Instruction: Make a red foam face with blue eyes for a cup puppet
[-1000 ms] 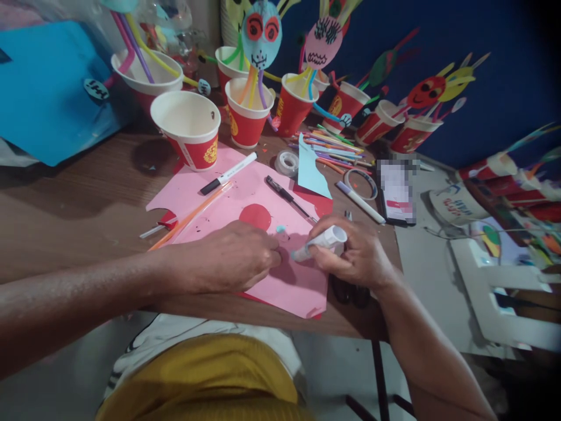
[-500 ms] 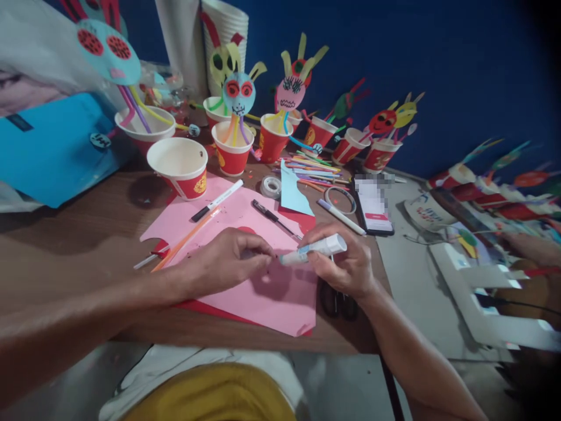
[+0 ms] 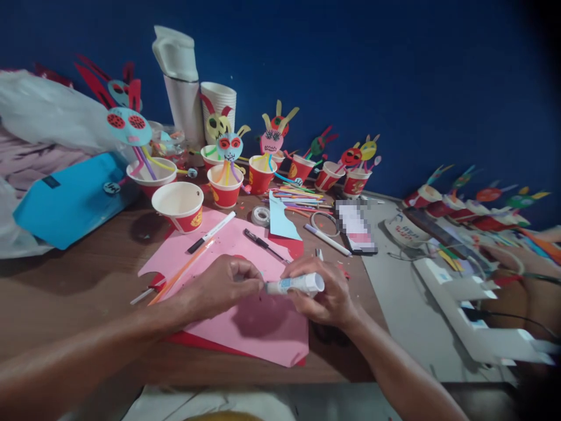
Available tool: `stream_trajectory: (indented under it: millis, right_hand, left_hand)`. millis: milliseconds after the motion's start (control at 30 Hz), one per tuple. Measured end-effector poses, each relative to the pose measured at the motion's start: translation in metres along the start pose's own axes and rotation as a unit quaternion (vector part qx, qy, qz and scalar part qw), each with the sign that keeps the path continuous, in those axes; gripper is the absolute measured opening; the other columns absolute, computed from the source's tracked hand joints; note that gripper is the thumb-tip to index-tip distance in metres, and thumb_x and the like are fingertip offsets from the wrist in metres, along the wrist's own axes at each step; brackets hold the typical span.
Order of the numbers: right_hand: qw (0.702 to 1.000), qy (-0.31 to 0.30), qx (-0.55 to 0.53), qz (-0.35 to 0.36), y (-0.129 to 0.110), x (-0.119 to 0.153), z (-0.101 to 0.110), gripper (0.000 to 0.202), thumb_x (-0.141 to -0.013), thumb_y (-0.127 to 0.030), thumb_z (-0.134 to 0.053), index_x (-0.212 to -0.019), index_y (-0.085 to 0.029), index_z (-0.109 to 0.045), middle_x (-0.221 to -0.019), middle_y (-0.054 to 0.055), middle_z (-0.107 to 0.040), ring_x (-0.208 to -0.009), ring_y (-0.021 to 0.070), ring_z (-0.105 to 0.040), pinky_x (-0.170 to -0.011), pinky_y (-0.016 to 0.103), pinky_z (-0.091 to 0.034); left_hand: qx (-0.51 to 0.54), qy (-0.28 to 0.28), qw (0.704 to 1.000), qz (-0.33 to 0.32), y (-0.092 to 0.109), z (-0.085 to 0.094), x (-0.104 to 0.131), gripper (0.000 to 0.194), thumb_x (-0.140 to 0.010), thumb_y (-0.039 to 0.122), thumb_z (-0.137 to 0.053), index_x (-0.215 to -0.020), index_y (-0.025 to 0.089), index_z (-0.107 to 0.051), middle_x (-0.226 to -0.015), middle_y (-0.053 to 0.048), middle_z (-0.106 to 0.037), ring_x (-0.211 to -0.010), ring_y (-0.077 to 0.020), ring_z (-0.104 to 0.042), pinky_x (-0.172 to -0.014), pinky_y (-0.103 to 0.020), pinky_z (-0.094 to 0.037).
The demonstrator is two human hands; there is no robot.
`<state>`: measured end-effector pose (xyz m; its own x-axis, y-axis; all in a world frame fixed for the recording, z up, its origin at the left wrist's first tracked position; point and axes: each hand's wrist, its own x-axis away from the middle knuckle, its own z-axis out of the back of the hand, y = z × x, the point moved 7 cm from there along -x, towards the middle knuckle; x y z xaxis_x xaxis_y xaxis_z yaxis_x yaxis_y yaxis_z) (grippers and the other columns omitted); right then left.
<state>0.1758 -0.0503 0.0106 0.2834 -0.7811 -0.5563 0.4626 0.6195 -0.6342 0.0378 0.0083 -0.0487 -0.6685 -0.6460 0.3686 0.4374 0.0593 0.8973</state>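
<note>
My right hand [image 3: 324,289] is wrapped round a white glue tube [image 3: 295,284] with blue print, held almost level above the pink paper [image 3: 267,333]. The tube's narrow end points left and comes close to the fingertips of my left hand [image 3: 223,283]. Those fingers are pinched together; whatever they hold is too small to name. Beneath the hands, red paper [image 3: 205,344] shows from under the pink sheet. A black pen [image 3: 265,244], a black-and-white marker [image 3: 211,233] and an orange pipe cleaner [image 3: 182,270] lie on the pink sheet.
Behind stand an open red-and-white paper cup [image 3: 177,207] and several cups with paper-faced figures, one a blue face [image 3: 230,146]. Clear tape [image 3: 260,216], light blue paper [image 3: 280,217] and a phone [image 3: 357,228] lie beyond my hands. A power strip [image 3: 456,310] is at right, near another person's arm.
The view has tilted upward, so things appear lower. The glue tube has come nearer to my left fingertips and lies more level. My left hand stays pinched.
</note>
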Motion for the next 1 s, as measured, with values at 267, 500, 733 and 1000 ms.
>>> stream_trajectory:
  millis: [267, 500, 733, 1000]
  right_hand:
    - [1.0, 0.009, -0.004, 0.021, -0.002, 0.0, -0.002, 0.027, -0.072, -0.015, -0.062, -0.096, -0.024, -0.054, -0.081, 0.004, -0.065, -0.071, 0.0181, -0.061, -0.062, 0.03, -0.05]
    - [0.994, 0.083, -0.048, -0.046, 0.006, 0.001, 0.012, 0.018, -0.076, -0.014, -0.057, -0.092, -0.023, -0.057, -0.082, 0.004, -0.064, -0.074, 0.0184, -0.062, -0.066, 0.032, -0.05]
    - [0.961, 0.158, -0.107, -0.201, 0.04, 0.003, 0.023, 0.007, -0.081, -0.028, -0.057, -0.081, -0.021, -0.057, -0.066, -0.002, -0.057, -0.055, 0.0115, -0.051, -0.052, 0.023, -0.044]
    - [0.926, 0.193, -0.206, -0.25, 0.063, 0.008, 0.021, 0.017, -0.078, -0.037, -0.063, -0.082, -0.021, -0.059, -0.07, -0.003, -0.054, -0.059, 0.0105, -0.052, -0.054, 0.022, -0.048]
  left_hand:
    - [0.003, 0.004, 0.999, -0.04, -0.001, -0.001, -0.006, 0.015, -0.068, 0.025, -0.051, -0.068, 0.014, -0.061, -0.062, 0.002, -0.053, -0.055, -0.0102, -0.046, -0.051, -0.02, -0.035]
    - [-0.019, 0.023, 0.998, -0.052, 0.002, 0.004, -0.003, 0.014, -0.072, 0.025, -0.053, -0.066, 0.014, -0.06, -0.062, 0.002, -0.056, -0.059, -0.0107, -0.049, -0.054, -0.021, -0.036]
    - [-0.028, 0.025, 0.998, -0.052, 0.005, 0.002, 0.0, 0.016, -0.072, 0.025, -0.052, -0.07, 0.014, -0.063, -0.068, -0.001, -0.063, -0.063, -0.0144, -0.058, -0.058, -0.023, -0.042]
    - [-0.184, 0.035, 0.978, -0.095, 0.011, -0.001, 0.004, 0.021, -0.075, 0.021, -0.048, -0.078, 0.016, -0.069, -0.073, -0.002, -0.068, -0.067, -0.015, -0.06, -0.06, -0.022, -0.043]
